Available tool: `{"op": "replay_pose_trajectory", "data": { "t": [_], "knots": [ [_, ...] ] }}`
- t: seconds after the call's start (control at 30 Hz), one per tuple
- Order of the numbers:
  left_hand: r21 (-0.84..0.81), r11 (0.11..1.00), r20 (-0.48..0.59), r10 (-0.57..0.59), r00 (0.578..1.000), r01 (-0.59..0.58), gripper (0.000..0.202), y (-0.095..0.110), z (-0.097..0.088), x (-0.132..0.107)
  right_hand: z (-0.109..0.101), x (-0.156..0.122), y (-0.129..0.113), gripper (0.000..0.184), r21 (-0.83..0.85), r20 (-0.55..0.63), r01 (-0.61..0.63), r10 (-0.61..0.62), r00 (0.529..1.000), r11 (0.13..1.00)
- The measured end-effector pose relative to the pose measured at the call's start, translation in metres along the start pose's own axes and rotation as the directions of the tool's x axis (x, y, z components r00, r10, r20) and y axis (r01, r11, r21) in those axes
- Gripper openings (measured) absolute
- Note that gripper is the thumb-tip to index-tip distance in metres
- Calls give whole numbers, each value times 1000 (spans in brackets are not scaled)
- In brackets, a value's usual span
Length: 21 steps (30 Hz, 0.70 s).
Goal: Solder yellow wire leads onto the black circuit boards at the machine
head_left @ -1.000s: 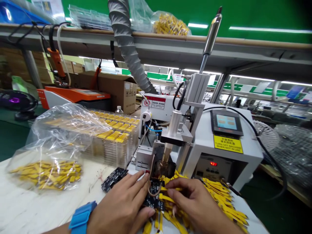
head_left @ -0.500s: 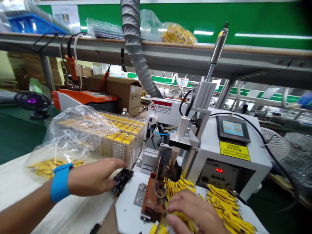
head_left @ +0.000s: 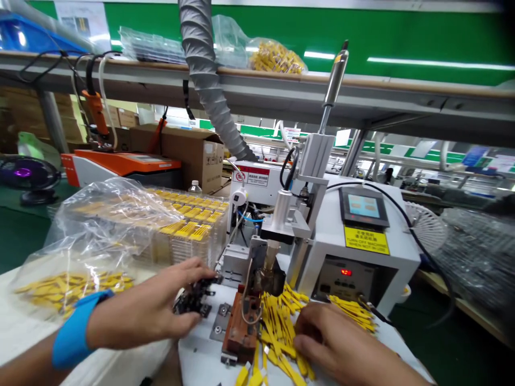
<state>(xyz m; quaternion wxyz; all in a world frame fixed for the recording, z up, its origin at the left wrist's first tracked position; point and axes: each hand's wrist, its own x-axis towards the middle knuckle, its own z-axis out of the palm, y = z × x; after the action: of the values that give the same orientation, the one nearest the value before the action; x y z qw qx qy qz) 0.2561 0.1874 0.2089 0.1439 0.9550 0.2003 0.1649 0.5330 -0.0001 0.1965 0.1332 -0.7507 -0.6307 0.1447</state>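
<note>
My left hand (head_left: 148, 308) reaches over a cluster of small black parts (head_left: 193, 297) at the left edge of the white machine table (head_left: 193, 351). Its thumb and fingers are apart on either side of the cluster, and I see nothing lifted. My right hand (head_left: 333, 338) is curled at the right edge of a loose pile of yellow flat strips (head_left: 279, 321), thumb and forefinger on the strips. How many it grips is hidden. Between the hands sits a reddish-brown block fixture (head_left: 243, 327), below the press head (head_left: 273, 268) of the machine.
A clear bag (head_left: 80, 273) of yellow strips and stacked clear trays (head_left: 193, 236) stand at left. The control box (head_left: 362, 225) with its screen rises at right. More yellow strips (head_left: 354, 313) lie before it. A grey duct (head_left: 205, 75) hangs overhead.
My left hand has moved onto the black parts, its fingers now over them. My right hand has drawn back rightward from the pile beside the fixture, baring more strips. The view has shifted right.
</note>
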Motion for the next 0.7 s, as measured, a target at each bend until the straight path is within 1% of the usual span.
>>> {"op": "replay_pose_trajectory", "data": {
  "t": [0.03,0.1,0.17,0.23,0.3,0.4,0.5,0.6,0.7],
  "knots": [
    [-38,999,-22,15,1000,-16,58,8,4,1,3,0,-2,11,-6,-12,-25,25,1000,1000],
    [-133,989,-40,62,997,-67,58,24,15,3,11,1,-3,9,-3,-66,-23,23,998,1000],
    [-186,980,-84,55,995,-70,57,38,26,6,19,5,1,12,14,-154,-3,5,988,1000],
    [-206,977,-98,29,995,-49,54,46,35,9,26,8,5,14,31,-226,16,-9,974,999],
    [-207,977,-84,37,996,-54,49,50,41,13,30,10,8,12,8,-265,35,-32,964,999],
    [-181,977,-58,108,992,-117,46,54,47,20,33,10,6,6,-50,-287,48,-61,956,998],
    [-167,972,-29,162,986,-165,43,59,50,24,32,9,1,11,-47,-293,57,-69,954,997],
    [-146,977,-7,159,987,-158,44,58,52,21,29,9,-1,13,-38,-312,40,-50,949,998],
    [-97,985,-42,137,990,-141,52,53,52,14,22,8,-2,12,31,-284,51,-40,958,998]
  ]
}}
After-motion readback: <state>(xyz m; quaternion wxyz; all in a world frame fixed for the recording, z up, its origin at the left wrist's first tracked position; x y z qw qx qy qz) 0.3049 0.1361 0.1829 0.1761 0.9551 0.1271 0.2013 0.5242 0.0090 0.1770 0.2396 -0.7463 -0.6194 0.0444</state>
